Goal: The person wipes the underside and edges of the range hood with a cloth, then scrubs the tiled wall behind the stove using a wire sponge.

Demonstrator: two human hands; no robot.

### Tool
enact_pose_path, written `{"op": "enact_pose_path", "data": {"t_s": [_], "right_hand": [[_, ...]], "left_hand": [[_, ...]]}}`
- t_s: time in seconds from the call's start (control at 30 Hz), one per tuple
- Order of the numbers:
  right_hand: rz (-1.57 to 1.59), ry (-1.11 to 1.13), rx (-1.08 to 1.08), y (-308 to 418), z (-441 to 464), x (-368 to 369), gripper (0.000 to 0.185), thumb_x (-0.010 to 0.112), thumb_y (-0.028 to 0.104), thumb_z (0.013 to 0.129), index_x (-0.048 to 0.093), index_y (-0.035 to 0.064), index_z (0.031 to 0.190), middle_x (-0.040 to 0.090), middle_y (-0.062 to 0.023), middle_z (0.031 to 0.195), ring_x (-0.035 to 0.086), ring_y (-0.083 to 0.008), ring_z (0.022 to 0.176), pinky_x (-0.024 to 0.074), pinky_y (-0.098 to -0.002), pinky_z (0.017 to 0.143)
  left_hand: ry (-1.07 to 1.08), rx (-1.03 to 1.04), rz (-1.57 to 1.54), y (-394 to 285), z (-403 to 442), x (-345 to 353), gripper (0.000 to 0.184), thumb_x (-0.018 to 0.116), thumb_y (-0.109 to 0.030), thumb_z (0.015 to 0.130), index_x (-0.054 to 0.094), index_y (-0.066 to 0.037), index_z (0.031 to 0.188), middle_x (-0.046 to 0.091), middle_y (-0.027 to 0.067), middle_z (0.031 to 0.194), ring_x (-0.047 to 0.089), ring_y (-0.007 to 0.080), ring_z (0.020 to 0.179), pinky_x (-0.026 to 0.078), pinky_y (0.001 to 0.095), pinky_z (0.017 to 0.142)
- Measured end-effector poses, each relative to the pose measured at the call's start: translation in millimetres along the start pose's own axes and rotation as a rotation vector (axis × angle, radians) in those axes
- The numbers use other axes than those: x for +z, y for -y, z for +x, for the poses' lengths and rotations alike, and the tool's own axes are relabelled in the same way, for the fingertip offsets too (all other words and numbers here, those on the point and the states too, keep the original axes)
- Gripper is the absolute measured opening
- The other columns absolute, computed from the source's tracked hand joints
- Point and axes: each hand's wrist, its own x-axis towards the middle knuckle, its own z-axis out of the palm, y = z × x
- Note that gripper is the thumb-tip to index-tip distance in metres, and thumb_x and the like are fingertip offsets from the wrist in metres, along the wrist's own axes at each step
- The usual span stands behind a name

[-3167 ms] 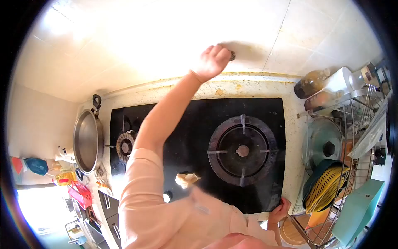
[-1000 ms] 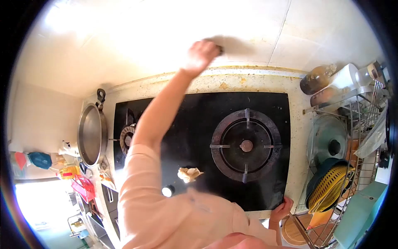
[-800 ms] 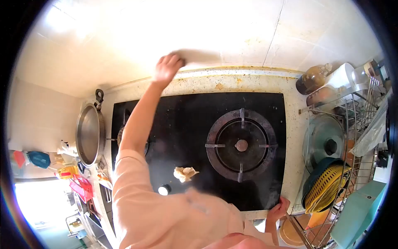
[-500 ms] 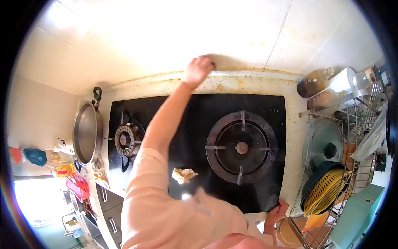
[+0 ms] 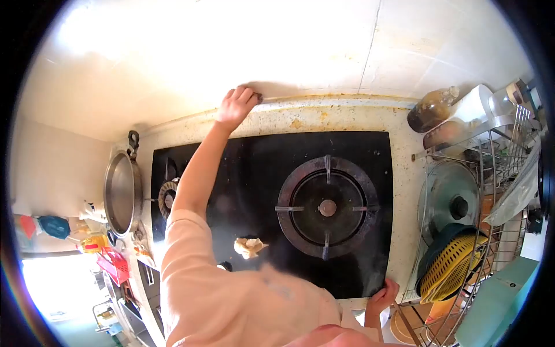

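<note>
My left hand (image 5: 236, 109) is closed around a small dark scrubber (image 5: 258, 98), pressed to the white tiled wall (image 5: 324, 52) just above the back ledge. The arm reaches across the black glass hob (image 5: 254, 173). At the hob's front right corner, my right hand (image 5: 384, 294) has its fingers curled over the counter edge. A crumpled cream-coloured cloth or tissue (image 5: 249, 247) lies on the hob near my shirt. Yellow-brown stains (image 5: 296, 124) mark the counter strip behind the hob.
A large burner (image 5: 327, 207) takes up the right of the hob; a small one (image 5: 167, 199) is partly behind my arm. A steel pan (image 5: 121, 193) stands at left. Right are bottles (image 5: 430, 111), a glass lid (image 5: 454, 199), a yellow basket (image 5: 454, 266) and a wire rack (image 5: 494, 173).
My left hand with the scrubber has swept left and right along the wall and is now lower and further left than at first. My right hand stays at the hob's corner.
</note>
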Motion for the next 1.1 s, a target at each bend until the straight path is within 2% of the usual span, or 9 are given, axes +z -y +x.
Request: {"op": "enact_pose_path", "data": {"t_s": [0.17, 0.27, 0.4, 0.5, 0.57, 0.67, 0.87, 1.03, 1.1], "right_hand": [[-0.037, 0.000, 0.027, -4.6, -5.6, -0.4, 0.029, 0.041, 0.022, 0.090, 0.057, -0.0014, 0.096, 0.054, -0.0176, 0.091, 0.052, -0.0344, 0.084, 0.0436, -0.0425, 0.076], [-0.033, 0.012, -0.009, -4.2, -4.7, -2.4, 0.026, 0.042, 0.018, 0.088, 0.057, -0.0010, 0.096, 0.055, -0.0173, 0.092, 0.052, -0.0344, 0.085, 0.0437, -0.0424, 0.076], [-0.008, 0.027, 0.030, 2.3, -2.2, -3.3, 0.024, 0.043, 0.016, 0.086, 0.058, 0.0000, 0.097, 0.055, -0.0168, 0.091, 0.052, -0.0341, 0.085, 0.0439, -0.0422, 0.076], [-0.029, -0.002, 0.015, 7.8, 1.2, -3.4, 0.023, 0.040, 0.004, 0.080, 0.057, -0.0022, 0.094, 0.054, -0.0174, 0.089, 0.053, -0.0329, 0.082, 0.0439, -0.0400, 0.074], [-0.010, -0.014, -0.004, 0.7, -2.0, -1.3, 0.024, 0.040, 0.002, 0.079, 0.058, -0.0020, 0.095, 0.055, -0.0176, 0.089, 0.053, -0.0333, 0.082, 0.0443, -0.0401, 0.073], [-0.012, -0.018, -0.045, 0.2, -0.4, -4.5, 0.025, 0.040, 0.000, 0.078, 0.058, -0.0019, 0.095, 0.055, -0.0178, 0.089, 0.053, -0.0337, 0.081, 0.0448, -0.0401, 0.073], [-0.004, -0.007, 0.009, 0.5, -6.1, -3.8, 0.025, 0.041, 0.001, 0.078, 0.059, -0.0025, 0.095, 0.055, -0.0175, 0.089, 0.054, -0.0337, 0.081, 0.0452, -0.0399, 0.073], [-0.007, -0.023, -0.002, -3.3, -5.6, -2.9, 0.023, 0.042, 0.002, 0.079, 0.059, -0.0027, 0.094, 0.056, -0.0172, 0.089, 0.054, -0.0335, 0.082, 0.0454, -0.0395, 0.073], [-0.022, -0.036, -0.066, -1.8, -3.9, -3.4, 0.023, 0.042, 0.002, 0.079, 0.059, -0.0025, 0.094, 0.056, -0.0171, 0.088, 0.054, -0.0334, 0.081, 0.0454, -0.0391, 0.073]], "left_hand": [[-0.221, 0.169, -0.067, -52.5, 81.7, 16.1, 0.006, 0.063, -0.012, 0.070, 0.060, -0.011, 0.074, 0.054, -0.0001, 0.079, 0.056, 0.0150, 0.079, 0.050, 0.0296, 0.065], [-0.489, 0.095, -0.030, -54.5, 130.2, 0.6, 0.007, 0.063, -0.013, 0.072, 0.062, -0.013, 0.079, 0.053, -0.0003, 0.081, 0.055, 0.0145, 0.081, 0.050, 0.0287, 0.066], [-0.494, 0.035, 0.029, -5.8, 147.5, -63.2, 0.022, 0.061, -0.013, 0.067, 0.065, -0.015, 0.088, 0.054, -0.0014, 0.084, 0.053, 0.0137, 0.077, 0.046, 0.0284, 0.063], [-0.567, 0.098, 0.092, -15.3, 114.7, 5.2, 0.017, 0.065, -0.013, 0.073, 0.064, -0.014, 0.090, 0.053, -0.0005, 0.083, 0.053, 0.0141, 0.075, 0.049, 0.0265, 0.060], [-0.487, 0.222, 0.042, -44.1, 85.4, 38.8, 0.006, 0.063, -0.013, 0.081, 0.064, -0.010, 0.087, 0.055, 0.0037, 0.082, 0.057, 0.0122, 0.076, 0.052, 0.0231, 0.058], [-0.184, 0.186, 0.000, -58.7, 70.1, 24.0, 0.010, 0.066, -0.010, 0.073, 0.056, -0.011, 0.072, 0.050, 0.0011, 0.079, 0.055, 0.0113, 0.077, 0.051, 0.0263, 0.063], [-0.562, 0.019, 0.030, -5.3, 155.3, -66.0, 0.027, 0.061, -0.006, 0.067, 0.066, -0.013, 0.093, 0.055, 0.0032, 0.082, 0.052, 0.0173, 0.072, 0.048, 0.0287, 0.059], [-0.538, 0.175, 0.028, -46.7, 94.1, 32.9, 0.014, 0.068, -0.008, 0.068, 0.062, -0.012, 0.080, 0.054, 0.0016, 0.082, 0.056, 0.0164, 0.077, 0.051, 0.0286, 0.063], [-0.246, 0.158, -0.014, -59.0, 66.5, 26.5, 0.009, 0.067, -0.010, 0.070, 0.060, -0.012, 0.075, 0.054, 0.0004, 0.082, 0.056, 0.0163, 0.080, 0.051, 0.0282, 0.064]]}}
